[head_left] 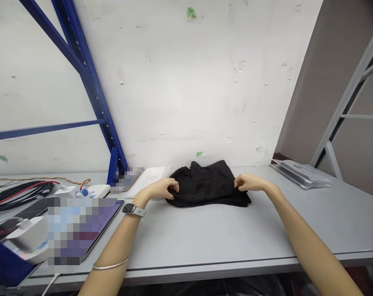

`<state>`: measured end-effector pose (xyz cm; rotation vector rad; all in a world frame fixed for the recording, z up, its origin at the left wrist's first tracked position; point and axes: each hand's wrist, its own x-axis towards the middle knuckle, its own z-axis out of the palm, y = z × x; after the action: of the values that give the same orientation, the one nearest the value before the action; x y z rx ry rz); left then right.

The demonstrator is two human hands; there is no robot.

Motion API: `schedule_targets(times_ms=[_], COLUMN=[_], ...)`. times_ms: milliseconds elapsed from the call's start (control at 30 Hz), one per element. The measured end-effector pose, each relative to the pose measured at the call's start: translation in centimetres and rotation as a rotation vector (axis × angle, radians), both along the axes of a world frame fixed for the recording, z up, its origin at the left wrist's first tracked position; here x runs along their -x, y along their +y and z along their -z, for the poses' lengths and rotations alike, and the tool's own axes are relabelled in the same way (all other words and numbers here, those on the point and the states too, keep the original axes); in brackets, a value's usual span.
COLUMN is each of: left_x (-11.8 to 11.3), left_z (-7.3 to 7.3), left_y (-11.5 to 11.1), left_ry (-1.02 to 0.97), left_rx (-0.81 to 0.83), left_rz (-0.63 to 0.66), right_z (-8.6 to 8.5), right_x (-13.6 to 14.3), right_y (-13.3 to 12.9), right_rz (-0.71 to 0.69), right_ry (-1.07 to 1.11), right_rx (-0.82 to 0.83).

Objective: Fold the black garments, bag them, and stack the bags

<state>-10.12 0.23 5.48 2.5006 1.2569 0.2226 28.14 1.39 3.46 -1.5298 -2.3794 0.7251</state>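
Note:
A folded black garment [206, 185] lies on the grey tabletop [217, 236] close to the wall; its exact kind does not show. My left hand [163, 189] pinches its left edge, thumb and fingers closed on the cloth. At the opposite end, my right hand [248, 182] grips the right edge with curled fingers. The top of the garment is bunched and uneven, while its front edge lies fairly flat. A watch [133, 209] and a thin metal bangle [110, 265] are on my left arm.
Left of my arm lie a blurred tablet [87, 230], a white charger [30, 234] and coiled black cables [22, 195]. White envelopes [151, 177] rest behind my left hand, more papers [303, 172] at the right. A blue rack post [96, 90] rises on the left.

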Motion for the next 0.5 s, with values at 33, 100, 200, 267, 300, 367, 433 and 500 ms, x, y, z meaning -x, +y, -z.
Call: schedule_targets(times_ms=[33,100,200,267,300,367,433,500], left_x=[-0.1,-0.3,-0.1,0.3,0.6,1.1,1.5,1.7], left_z=[0.1,0.1,-0.5,-1.3,-1.8,-2.8,-3.5,-3.7], left_y=[0.0,0.1,0.1,-0.2,-0.5,-1.1,-1.7,-1.8], left_ry=[-0.013,-0.037,-0.080,-0.142,-0.176,-0.218,-0.222,-0.209], left_rx=[0.006,0.030,0.055,0.061,0.077,0.162,0.280,0.330], left_rz=[0.020,0.046,0.018,-0.006,-0.007,0.009,0.034,0.029], right_z=[-0.2,-0.8,-1.8,-2.5,-2.9,-3.7,-4.3,-4.5], right_x=[0.0,0.1,-0.3,-1.1,-1.5,-2.5,-3.2,-3.6], right_y=[0.0,-0.2,-0.7,-1.3,-1.7,-2.5,-3.1,-3.3], right_rz=[0.020,0.050,0.036,-0.041,-0.086,-0.157,-0.194,-0.206], right_ry=[0.056,0.179,0.299,0.311,0.308,0.309,0.335,0.357], right_rx=[-0.052,-0.153,-0.167,-0.057,0.015,0.156,0.250,0.291])
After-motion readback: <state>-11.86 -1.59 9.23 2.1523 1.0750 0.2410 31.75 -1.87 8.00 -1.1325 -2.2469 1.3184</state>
